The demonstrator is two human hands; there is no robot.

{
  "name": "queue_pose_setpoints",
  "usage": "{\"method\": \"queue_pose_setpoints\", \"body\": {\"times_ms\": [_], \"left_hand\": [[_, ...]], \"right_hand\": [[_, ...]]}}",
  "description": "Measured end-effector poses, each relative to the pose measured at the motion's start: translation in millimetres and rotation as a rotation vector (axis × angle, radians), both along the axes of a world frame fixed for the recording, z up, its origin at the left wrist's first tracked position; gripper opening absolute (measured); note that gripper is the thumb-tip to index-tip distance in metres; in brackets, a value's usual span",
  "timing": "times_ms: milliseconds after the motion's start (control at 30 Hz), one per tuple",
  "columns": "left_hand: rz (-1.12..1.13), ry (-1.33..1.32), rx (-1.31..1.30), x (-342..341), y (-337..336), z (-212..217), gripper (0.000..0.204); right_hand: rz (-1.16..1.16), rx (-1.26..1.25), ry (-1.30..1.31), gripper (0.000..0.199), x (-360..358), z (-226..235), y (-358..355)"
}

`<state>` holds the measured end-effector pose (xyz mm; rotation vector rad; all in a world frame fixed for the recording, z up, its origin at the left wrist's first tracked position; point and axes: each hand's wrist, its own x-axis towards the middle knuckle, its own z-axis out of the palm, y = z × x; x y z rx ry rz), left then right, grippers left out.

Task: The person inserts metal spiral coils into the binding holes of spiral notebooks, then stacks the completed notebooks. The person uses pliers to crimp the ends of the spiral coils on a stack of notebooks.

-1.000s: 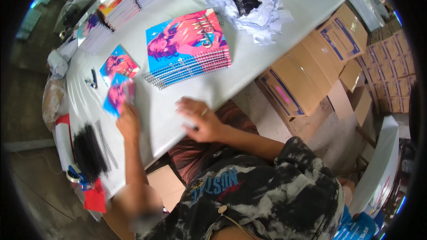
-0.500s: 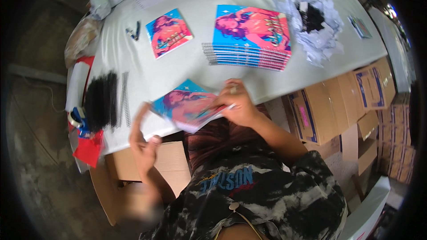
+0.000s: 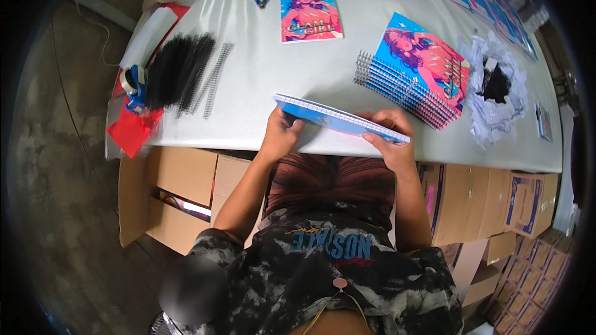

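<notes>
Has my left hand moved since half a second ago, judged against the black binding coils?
Yes: the left hand has moved right, away from the black binding coils, and now holds the blue-covered notebook's left end.

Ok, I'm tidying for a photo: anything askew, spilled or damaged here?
Nothing looks spilled, and the held booklet shows no obvious damage. What stands out is the white paper at right, crumpled around something dark, which looks messy. The spiral-bound stack also looks askew, turned at an angle to the single booklet.
</notes>
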<state>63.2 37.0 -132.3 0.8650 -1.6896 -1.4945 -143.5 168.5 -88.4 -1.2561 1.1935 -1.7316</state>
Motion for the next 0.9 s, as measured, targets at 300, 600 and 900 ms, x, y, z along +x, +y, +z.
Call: {"method": "queue_pose_setpoints", "body": {"times_ms": [300,600,900], "left_hand": [[0.677,-1.098,-0.841,75.1,-165.8,6.9,0.022],[0.723,-1.290,-0.764,133.3,-215.9,76.6,0.026],[0.037,-0.347,-0.475,54.3,-106.9,111.1,0.029]], "right_hand": [[-0.019,0.026,0.188,0.026,-1.5,1.9,-5.4],[-0.039,-0.040,0.140,0.027,-7.5,2.0,-11.2],[-0.146,0.053,0.138,0.026,-11.0,-0.2,-11.8]]}}
